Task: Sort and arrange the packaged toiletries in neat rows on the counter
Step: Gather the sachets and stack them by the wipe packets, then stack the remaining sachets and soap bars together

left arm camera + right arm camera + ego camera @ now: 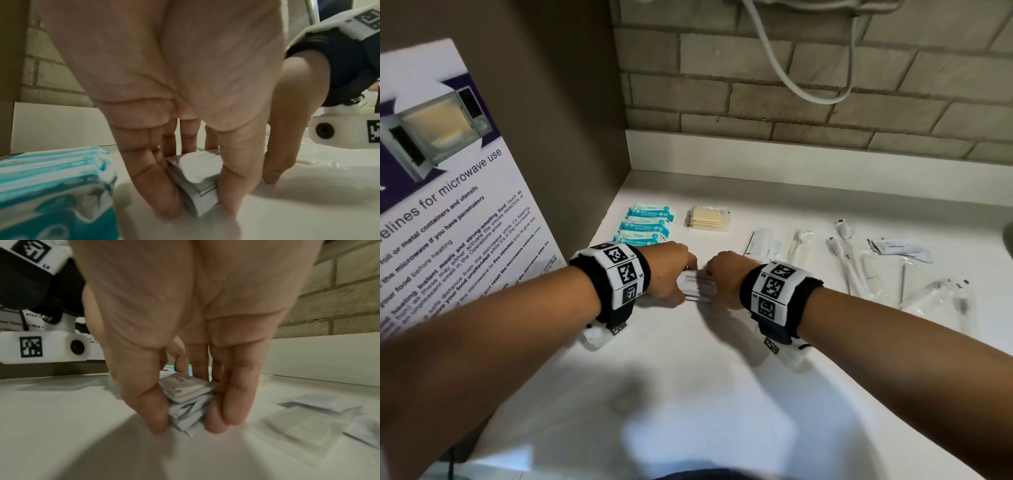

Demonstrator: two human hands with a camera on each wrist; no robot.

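Observation:
A small stack of white shampoo-and-conditioner sachets (698, 285) (198, 181) (185, 400) stands on the white counter (688, 394). My left hand (669, 270) (201, 209) pinches its left end between thumb and fingers. My right hand (724, 279) (186, 428) pinches its right end the same way. Behind my left hand lies a row of teal wipe packets (647, 224) (55, 183). A clear packet of pale yellow pieces (708, 220) sits to their right.
Clear-wrapped toothbrushes and other long items (846, 253) lie scattered at the right, with flat white sachets (900, 248) (314, 404) near them. A microwave-use poster (438, 205) hangs on the left wall. A brick backsplash (808, 102) and white cable (791, 75) are behind.

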